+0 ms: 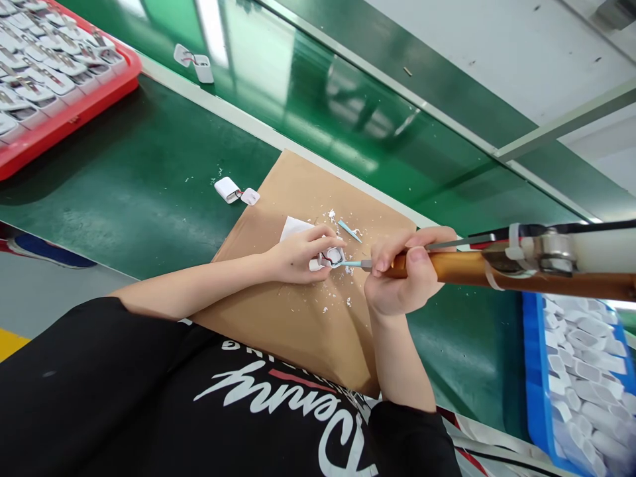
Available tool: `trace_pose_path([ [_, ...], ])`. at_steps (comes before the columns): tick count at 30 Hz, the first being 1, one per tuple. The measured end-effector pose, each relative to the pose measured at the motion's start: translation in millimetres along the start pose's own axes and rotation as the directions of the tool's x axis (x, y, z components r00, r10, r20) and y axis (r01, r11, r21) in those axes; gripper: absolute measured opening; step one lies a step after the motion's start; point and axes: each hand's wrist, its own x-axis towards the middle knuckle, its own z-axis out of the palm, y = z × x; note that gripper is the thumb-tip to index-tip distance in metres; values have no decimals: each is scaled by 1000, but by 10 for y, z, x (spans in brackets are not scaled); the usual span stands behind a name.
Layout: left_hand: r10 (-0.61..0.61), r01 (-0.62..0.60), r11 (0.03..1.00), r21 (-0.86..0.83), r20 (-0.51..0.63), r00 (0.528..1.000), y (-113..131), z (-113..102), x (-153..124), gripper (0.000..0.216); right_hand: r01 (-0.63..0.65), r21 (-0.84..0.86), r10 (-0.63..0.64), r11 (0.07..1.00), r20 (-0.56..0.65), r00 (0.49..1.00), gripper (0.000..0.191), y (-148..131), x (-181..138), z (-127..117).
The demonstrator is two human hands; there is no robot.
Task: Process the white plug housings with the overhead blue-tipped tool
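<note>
Head view: left hand clamps a small white plastic shell onto the cardboard sheet on the table. The right hand grips a wooden-handled tool, its blue tip at the shell. Short, shallow strokes away from the left fingertips look safest.

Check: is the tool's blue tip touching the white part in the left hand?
Touching. The head view shows the tool's blue tip running into the white part held by the left hand, no gap visible.
</note>
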Motion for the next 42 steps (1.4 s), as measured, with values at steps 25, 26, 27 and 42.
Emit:
trace_pose_path([
  [25,299,-229,888,398,-123,946,43,-52,53,39,61,-116,-65,991,-31,997,15,11,-12,-2],
  [26,300,-230,888,400,-123,946,41,-51,54,39,66,-112,-70,992,-29,997,14,12,-10,-2],
  [27,293,-224,890,398,-123,948,40,-51,54,39,69,-110,-73,992,-28,997,14,13,-8,-3],
  [42,213,-174,928,328,-87,973,51,-57,51,29,1,-122,-7,993,-55,998,14,15,-1,-2],
])
